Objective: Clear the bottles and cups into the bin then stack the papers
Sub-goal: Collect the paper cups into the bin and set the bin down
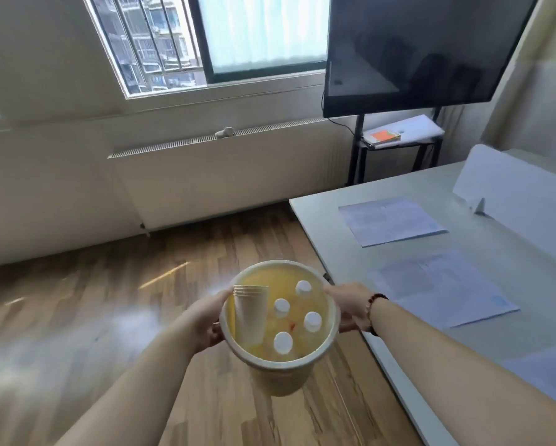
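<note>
A round cream bin with a yellow inside hangs above the wooden floor, held between both hands. My left hand grips its left rim and my right hand, with a bead bracelet at the wrist, grips its right rim. Inside stand several bottles with white caps and a stack of paper cups leaning at the left. On the white table to the right lie three printed sheets: a far one, a middle one and a near one, spread apart.
A white divider panel stands along the table's far side. A large dark screen on a black stand holds books on its shelf. A radiator cover runs under the window.
</note>
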Tool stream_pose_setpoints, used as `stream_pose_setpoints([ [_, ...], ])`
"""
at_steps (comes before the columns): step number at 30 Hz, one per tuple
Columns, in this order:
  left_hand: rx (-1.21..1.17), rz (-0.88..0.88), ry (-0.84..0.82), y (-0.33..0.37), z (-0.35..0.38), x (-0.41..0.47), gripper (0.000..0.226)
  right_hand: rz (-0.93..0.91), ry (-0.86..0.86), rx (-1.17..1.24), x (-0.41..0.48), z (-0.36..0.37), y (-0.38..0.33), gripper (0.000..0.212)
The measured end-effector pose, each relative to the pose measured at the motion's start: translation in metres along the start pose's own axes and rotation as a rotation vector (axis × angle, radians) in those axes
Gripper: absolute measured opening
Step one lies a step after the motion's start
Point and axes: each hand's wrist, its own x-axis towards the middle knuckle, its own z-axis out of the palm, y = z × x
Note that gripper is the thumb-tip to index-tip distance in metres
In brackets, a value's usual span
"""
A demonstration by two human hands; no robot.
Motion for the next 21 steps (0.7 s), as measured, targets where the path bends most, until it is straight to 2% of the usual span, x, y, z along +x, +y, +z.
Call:
stream_pose_setpoints([
  [5, -0.058, -0.002, 0.091, 0.054, -0.023, 0.082, 0.032, 0.061, -0.091, 0.022, 0.067, 0.019, -0.06, 0.01],
  [9, -0.028, 0.01, 0.141, 0.083, -0.029, 0.149, 0.023, 0.099, -0.094, 0.011, 0.121, 0.035, -0.09, 0.014],
  [14, 0.013, -0.026, 0.129, 0.111, -0.039, 0.269, 0.016, 0.1, 0.001, -0.008, 0.214, 0.06, -0.121, 0.016],
  [18, 0.074, -0.075, 0.093, 0.112, -0.043, 0.361, 0.012, 0.115, 0.116, -0.087, 0.293, 0.082, -0.114, 0.021],
  [21, 0.124, -0.089, 0.084, 0.098, -0.042, 0.437, 0.015, 0.123, 0.188, -0.14, 0.362, 0.105, -0.101, 0.018],
])
